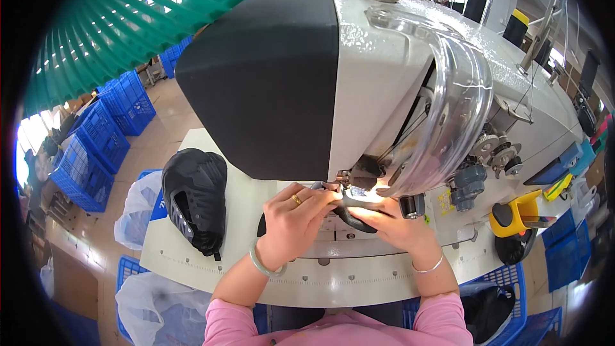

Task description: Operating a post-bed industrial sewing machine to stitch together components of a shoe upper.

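A dark shoe upper (354,219), mostly hidden by my hands, lies under the lit needle area of a sewing machine (384,77). My left hand (293,221) pinches its left edge with thumb and forefinger, close beside the presser foot (346,182). On the other side, my right hand (402,225) grips the upper's right part, with the fingertips near the light. What the fingers do underneath is hidden. Another black shoe upper (195,198) lies on the left of the white worktable (333,291), apart from my hands.
A yellow holder-like object (522,213) stands at the table's right. Blue crates (96,147) line the floor at left; another crate (506,288) sits low at right. Clear plastic bags (160,307) hang by the table's left. A green ribbed shade (134,25) covers the upper left.
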`<state>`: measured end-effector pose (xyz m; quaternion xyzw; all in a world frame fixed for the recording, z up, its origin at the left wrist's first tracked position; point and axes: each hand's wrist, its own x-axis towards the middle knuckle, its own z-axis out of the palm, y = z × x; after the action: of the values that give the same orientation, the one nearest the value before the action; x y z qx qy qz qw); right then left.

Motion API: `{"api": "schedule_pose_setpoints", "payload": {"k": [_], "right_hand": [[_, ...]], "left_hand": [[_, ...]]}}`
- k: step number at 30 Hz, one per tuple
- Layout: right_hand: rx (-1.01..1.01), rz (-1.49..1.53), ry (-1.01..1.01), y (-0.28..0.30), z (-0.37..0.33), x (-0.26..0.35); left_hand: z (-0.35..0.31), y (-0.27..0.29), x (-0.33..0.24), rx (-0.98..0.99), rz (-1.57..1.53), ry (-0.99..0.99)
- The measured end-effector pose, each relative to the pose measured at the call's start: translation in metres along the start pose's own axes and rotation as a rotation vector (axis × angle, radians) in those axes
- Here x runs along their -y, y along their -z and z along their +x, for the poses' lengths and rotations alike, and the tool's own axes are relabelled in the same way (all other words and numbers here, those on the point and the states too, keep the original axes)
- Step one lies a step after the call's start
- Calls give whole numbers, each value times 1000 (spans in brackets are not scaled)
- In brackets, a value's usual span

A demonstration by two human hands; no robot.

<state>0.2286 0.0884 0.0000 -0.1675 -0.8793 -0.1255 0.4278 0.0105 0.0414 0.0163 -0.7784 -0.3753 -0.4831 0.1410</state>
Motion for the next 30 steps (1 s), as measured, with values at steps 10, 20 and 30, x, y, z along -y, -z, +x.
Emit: {"api": "schedule_pose_setpoints", "payload": {"k": [10, 20, 30], "right_hand": [[146, 284, -238, 15, 3, 20], [36, 279, -286, 3, -3, 29], [31, 47, -108, 0, -2, 30]], "left_hand": [[-9, 2, -24, 33, 169, -21], [-2, 9, -25, 127, 173, -42], [1, 15, -19, 136, 145, -116]]}}
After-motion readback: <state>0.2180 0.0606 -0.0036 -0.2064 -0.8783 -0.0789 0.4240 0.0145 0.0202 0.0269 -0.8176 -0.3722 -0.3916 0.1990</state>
